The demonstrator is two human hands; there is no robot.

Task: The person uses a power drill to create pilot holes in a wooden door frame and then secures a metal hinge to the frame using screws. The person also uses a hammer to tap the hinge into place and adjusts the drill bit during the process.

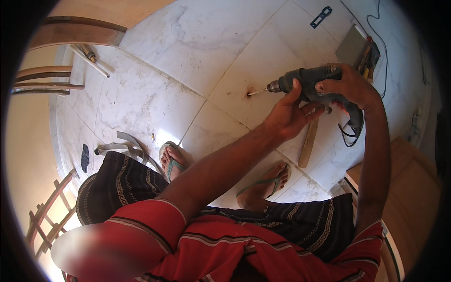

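Observation:
A dark green and black power drill (305,82) lies sideways across my view, its chuck pointing left. From the chuck runs a pale drill bit (258,91), whose tip meets a small hole ringed with reddish-brown dust (248,95) in the marble floor tile (230,70). My right hand (353,87) is wrapped round the back of the drill, above its handle and cord. Beneath the front of the body, my left hand (287,115) supports the drill with the thumb up against its side and the fingers under it.
A wooden strip (308,143) lies below the drill. Beyond my right hand are a grey flat case (351,44), some hand tools (369,58) and a cable (384,51). A dark metal plate (321,17) lies far off. Grey strapping (129,148) is near my left foot; wooden chairs (75,34) stand left.

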